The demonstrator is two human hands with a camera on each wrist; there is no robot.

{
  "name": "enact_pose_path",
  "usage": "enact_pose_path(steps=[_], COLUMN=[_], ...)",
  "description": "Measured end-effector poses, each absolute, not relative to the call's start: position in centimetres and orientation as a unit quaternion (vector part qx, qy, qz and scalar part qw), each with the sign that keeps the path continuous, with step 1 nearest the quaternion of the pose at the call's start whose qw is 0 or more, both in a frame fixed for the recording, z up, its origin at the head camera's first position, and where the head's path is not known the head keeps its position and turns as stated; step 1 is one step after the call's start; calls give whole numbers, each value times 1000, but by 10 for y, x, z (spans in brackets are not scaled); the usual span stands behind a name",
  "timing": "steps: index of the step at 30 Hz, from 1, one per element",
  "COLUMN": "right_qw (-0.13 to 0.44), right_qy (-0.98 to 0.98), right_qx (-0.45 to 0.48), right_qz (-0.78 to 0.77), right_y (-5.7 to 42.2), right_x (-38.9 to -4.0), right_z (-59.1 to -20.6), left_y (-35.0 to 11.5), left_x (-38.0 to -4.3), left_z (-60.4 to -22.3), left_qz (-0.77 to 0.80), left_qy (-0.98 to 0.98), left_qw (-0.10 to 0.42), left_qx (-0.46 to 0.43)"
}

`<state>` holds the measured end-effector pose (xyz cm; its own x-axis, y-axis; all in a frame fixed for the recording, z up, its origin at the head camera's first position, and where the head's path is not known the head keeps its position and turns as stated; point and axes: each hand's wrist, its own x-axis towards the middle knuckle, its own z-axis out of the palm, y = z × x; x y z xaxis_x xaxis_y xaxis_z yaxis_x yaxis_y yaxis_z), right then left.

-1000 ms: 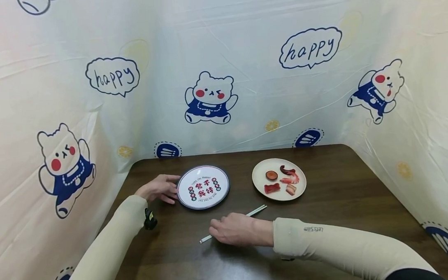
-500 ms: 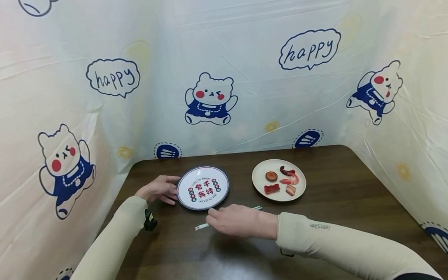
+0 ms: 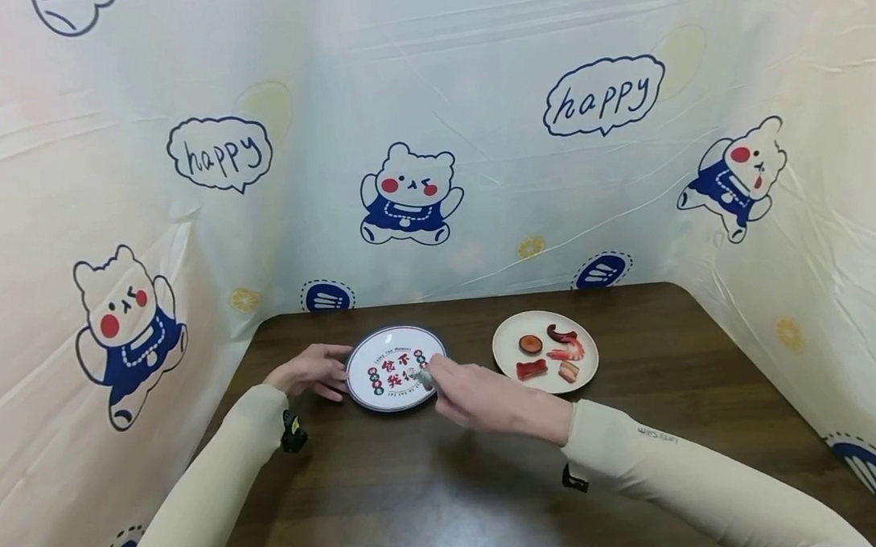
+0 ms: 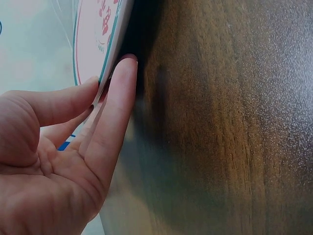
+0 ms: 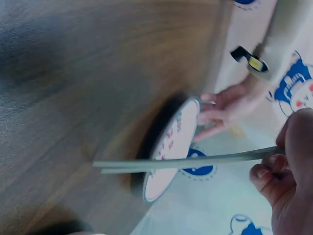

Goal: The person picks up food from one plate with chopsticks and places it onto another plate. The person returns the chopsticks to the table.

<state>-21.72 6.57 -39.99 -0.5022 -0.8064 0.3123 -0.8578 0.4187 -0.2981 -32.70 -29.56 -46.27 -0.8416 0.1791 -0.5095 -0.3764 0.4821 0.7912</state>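
Note:
My left hand [image 3: 307, 371] is at the left edge of a white, blue-rimmed plate [image 3: 404, 335] with red printed characters. In the left wrist view, its thumb lies at the rim and its fingers reach along the underside, pinching the edge. A pair of pale green chopsticks [image 5: 210, 160] is in my right hand [image 3: 493, 396], gripped near one end. That hand is raised at the printed plate's right edge, overlapping it in the head view. Seen from the right wrist, the chopsticks run side by side across the plate, tips slightly apart; the head view mostly hides them.
To the right stands a cream plate [image 3: 511, 345] bearing several food pieces: a shrimp [image 3: 573, 351], a dark curled piece [image 3: 560, 332], a round slice [image 3: 531, 345], a red piece [image 3: 531, 369] and a small pale one [image 3: 569, 371]. A printed curtain [image 3: 480, 224] surrounds the brown table [image 3: 388, 501].
My right hand has lifted the chopsticks off the table and moved up and slightly right, turning them toward the printed plate. The left hand and both plates stay in place.

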Motion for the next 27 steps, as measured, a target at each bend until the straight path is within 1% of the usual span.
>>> enact_pose_path(steps=[4,8,16,23,27], right_qw=[89,93,41,17,13], right_qy=[-826,-812,-827,-828,-834], right_qx=[463,433,362,342,329], right_qz=[310,382,427,444,443], right_y=[73,81,96,104,105], right_x=[-221,-226,-229,-227,-225], right_z=[-392,-391,-397,-395,-393], left_y=[-297,-296,-295,-294,-295], left_x=[-328,-327,-325,-326,-327], left_z=[-464,-462,-459,-458,-461], left_qz=[506,505,501,501,499], left_qy=[815,817,818,819,820], left_qw=[274,275,277,276,275], left_qx=[-59,-53,-48,-54,-60])
